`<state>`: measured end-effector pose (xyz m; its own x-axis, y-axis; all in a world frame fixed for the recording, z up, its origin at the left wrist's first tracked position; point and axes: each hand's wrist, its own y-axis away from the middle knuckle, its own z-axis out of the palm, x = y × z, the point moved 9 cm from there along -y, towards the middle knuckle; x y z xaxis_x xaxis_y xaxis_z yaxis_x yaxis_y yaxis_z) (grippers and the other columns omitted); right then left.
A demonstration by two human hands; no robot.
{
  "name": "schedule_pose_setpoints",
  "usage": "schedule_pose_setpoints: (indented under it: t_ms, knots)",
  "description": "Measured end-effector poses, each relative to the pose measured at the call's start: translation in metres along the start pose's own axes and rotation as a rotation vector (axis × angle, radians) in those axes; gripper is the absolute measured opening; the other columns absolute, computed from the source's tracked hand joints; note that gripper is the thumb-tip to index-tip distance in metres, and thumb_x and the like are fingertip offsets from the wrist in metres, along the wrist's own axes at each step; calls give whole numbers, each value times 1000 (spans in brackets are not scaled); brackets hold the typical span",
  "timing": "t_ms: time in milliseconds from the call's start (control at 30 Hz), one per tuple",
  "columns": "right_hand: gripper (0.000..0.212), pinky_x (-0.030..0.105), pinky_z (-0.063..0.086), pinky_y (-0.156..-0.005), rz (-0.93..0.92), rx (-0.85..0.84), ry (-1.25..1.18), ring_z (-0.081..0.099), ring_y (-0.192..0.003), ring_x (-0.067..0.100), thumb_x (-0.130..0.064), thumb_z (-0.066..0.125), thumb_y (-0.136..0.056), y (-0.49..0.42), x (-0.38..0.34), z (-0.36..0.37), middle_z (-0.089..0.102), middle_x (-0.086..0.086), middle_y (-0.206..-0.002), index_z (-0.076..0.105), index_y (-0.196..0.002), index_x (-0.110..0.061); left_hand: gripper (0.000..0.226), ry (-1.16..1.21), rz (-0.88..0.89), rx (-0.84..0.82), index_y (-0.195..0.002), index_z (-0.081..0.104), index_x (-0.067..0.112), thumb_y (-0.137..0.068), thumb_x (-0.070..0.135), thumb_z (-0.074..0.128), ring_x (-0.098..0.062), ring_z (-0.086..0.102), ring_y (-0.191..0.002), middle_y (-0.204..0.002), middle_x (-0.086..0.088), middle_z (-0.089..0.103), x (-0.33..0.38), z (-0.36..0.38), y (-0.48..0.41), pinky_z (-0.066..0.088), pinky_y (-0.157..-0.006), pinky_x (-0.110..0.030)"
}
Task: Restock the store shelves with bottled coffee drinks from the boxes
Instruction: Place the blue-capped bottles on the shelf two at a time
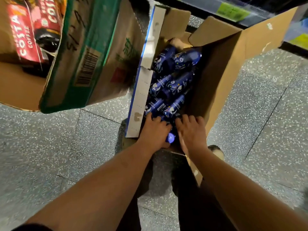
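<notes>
An open cardboard box stands on the floor, with several dark blue coffee bottles lying on their sides in it. My left hand is at the box's near end, its fingers curled round a blue bottle whose cap shows beside the thumb. Just right of it, my right hand reaches in with fingers bent over the nearest bottles; what it holds is hidden. At the box's far end, someone else's hand touches the bottles.
A second open carton with green print stands at the left, holding red Costa Coffee packs. A white and blue flap lines the box's left side. A dark shelf edge with labels runs along the top right. Speckled grey floor surrounds everything.
</notes>
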<state>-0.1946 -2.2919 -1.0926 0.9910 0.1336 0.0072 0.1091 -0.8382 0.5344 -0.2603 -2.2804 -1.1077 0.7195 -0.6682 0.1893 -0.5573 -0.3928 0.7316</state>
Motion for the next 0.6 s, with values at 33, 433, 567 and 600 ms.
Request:
schedule_pose_setpoints:
  t_ms: [33,433,567,600]
  knots:
    - [23,34,37,-69,5,-7,2,57,-71,22,-28,62,-66,-1,0,2,58,1,-81,58,-88,-23,57,0,8,-2,-124,51,21,-78,51,63,-26,47,-118,-120,-2,59,0,1,-2,15,-110,-52]
    - [43,29,33,-56,115,77,-410,55,-59,31,-15,82,-42,18,34,-33,54,11,-72,57,-77,-8,46,112,5,77,-120,40,10,-87,39,56,-26,48,-110,-117,-8,48,14,-17,30,30,-102,-36]
    - [40,30,33,-66,256,171,-715,54,-77,35,-10,78,-58,49,56,-82,54,16,-88,59,-92,-1,43,199,18,145,-124,37,11,-89,31,53,-25,42,-115,-123,-9,42,23,-58,62,32,-100,-34]
    - [40,29,33,-69,286,179,-745,53,-83,34,-13,77,-61,56,60,-99,54,14,-93,59,-96,-2,45,235,13,164,-125,37,10,-89,31,54,-25,41,-116,-124,-9,42,24,-75,71,31,-101,-34]
